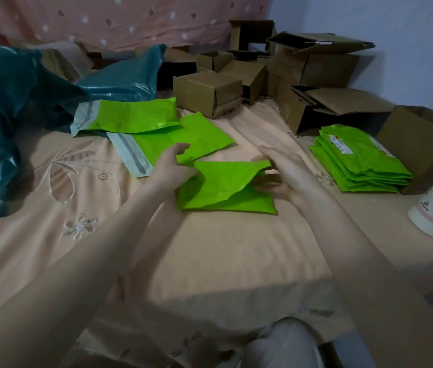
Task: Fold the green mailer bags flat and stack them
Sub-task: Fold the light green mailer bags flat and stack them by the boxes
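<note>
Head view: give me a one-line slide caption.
Both hands, left hand and right hand, fold a green mailer bag on the bedspread, folded stack waiting at right.

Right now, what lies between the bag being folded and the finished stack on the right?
In the head view, the right hand grips that bag on its right side; past it, only bare peach bedsheet reaches the folded stack.

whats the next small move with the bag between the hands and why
Probably press the raised top flap of the green mailer bag down flat: the left hand and right hand hold its sides, but its upper layer stands up, unlike the flat stack at right.
</note>
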The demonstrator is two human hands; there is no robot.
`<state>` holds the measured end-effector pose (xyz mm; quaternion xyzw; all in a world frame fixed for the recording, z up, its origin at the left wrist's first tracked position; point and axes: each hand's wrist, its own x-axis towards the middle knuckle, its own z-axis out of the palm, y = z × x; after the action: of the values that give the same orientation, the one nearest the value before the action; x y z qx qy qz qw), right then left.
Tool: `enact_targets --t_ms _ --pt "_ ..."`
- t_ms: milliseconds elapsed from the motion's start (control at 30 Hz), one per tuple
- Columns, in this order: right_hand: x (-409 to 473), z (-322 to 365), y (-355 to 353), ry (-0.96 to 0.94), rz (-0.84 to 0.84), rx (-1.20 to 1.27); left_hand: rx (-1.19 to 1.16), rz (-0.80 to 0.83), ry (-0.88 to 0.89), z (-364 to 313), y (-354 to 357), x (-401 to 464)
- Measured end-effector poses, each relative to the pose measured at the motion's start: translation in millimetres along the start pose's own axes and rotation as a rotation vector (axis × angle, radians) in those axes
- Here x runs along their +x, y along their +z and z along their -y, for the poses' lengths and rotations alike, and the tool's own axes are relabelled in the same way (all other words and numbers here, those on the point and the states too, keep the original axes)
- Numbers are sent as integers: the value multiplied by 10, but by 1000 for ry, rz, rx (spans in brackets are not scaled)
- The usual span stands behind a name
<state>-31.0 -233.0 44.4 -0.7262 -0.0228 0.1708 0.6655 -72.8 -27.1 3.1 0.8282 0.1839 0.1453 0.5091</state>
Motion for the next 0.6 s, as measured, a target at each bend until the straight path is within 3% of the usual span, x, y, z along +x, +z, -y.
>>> enact_targets --t_ms 133,233,367,433,500,600 --pt "-14 -91 -13 -42 25 97 -153 -55 -209 11 -65 -14" --pt "-28 -115 -8 -25 27 215 -307 35 -308 -28 -153 -92" --pt "27 -122 -3 -26 -10 288 -64 100 -274 -61 -200 -227" --pt "43 -127 9 -44 -16 259 -120 83 -241 -60 -173 -246" --pt "50 -129 -14 -92 -43 156 -229 60 -181 -80 -146 -258" --pt "113 -171 -95 -189 -150 -144 -201 4 -36 -42 -94 -220"
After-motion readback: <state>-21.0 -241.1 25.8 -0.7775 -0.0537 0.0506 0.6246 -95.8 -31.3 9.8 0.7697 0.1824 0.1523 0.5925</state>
